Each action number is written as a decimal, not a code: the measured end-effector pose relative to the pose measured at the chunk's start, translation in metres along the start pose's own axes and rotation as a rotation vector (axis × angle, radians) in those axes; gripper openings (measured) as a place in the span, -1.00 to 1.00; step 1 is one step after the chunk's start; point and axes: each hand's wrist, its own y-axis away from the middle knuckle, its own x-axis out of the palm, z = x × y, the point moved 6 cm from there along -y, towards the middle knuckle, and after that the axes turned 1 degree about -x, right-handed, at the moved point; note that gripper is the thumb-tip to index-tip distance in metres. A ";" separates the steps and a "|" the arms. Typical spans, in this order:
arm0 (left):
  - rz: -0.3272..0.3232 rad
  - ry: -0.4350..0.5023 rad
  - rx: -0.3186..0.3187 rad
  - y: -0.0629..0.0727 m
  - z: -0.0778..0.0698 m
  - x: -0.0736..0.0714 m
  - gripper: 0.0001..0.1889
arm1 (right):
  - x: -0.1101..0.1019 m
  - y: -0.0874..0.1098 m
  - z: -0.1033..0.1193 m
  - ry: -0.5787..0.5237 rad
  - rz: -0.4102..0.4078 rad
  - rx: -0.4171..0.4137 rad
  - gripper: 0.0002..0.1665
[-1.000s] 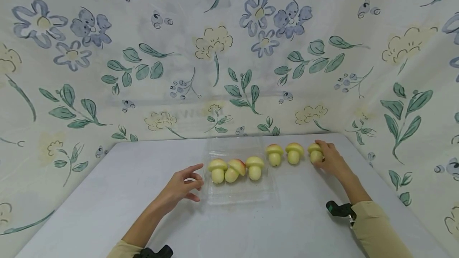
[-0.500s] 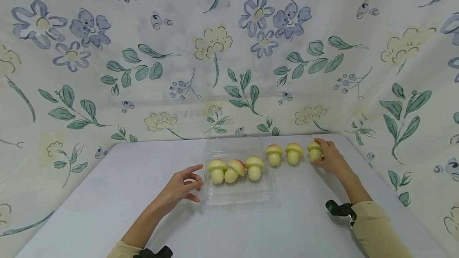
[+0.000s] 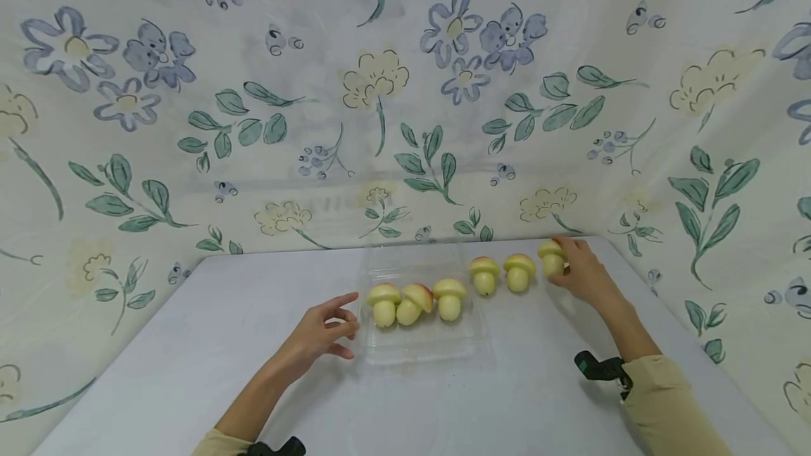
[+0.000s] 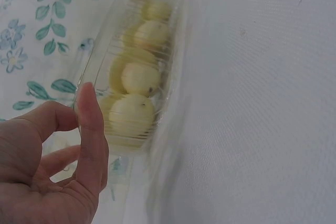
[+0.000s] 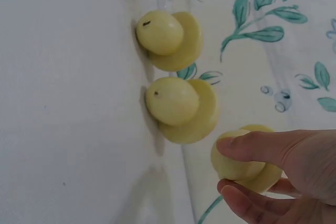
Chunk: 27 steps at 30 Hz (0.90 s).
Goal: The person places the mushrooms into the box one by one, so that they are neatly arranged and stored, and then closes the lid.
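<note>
At the back right, my right hand [image 3: 584, 274] holds a mushroom-shaped yellow-green piece [image 3: 552, 256] with a rounded cap. In the right wrist view the thumb lies on the stem of this mushroom-shaped piece [image 5: 239, 161] and the fingers curve beneath. Two similar mushroom-shaped pieces stand in a row to its left, the nearer one [image 3: 519, 273] and the farther one [image 3: 484, 276]. A clear plastic box [image 3: 421, 350] with its lid raised bears three more, including a tilted one [image 3: 414, 303]. Beside the box's left edge, my left hand [image 3: 319, 331] is loosely spread, its fingertips right at the rim.
The white table [image 3: 443, 414] carries everything and ends at the back against a floral cloth [image 3: 380, 90]. The transparent lid [image 3: 412, 255] of the box stands up behind the pieces. Black wrist devices show on both forearms.
My right hand has raised the mushroom-shaped piece a little and shifted it slightly left. The left hand, the box and the other pieces stay in place.
</note>
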 end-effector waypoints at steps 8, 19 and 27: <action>0.004 0.000 0.006 0.001 0.000 0.001 -0.34 | -0.008 0.003 0.018 -0.003 -0.016 -0.043 -0.10; -0.003 -0.005 0.003 -0.001 -0.001 0.001 -0.34 | -0.014 0.005 0.047 0.010 -0.016 -0.062 -0.08; -0.002 -0.007 0.003 0.000 -0.001 0.001 -0.35 | -0.016 0.008 0.071 0.015 -0.026 -0.119 -0.09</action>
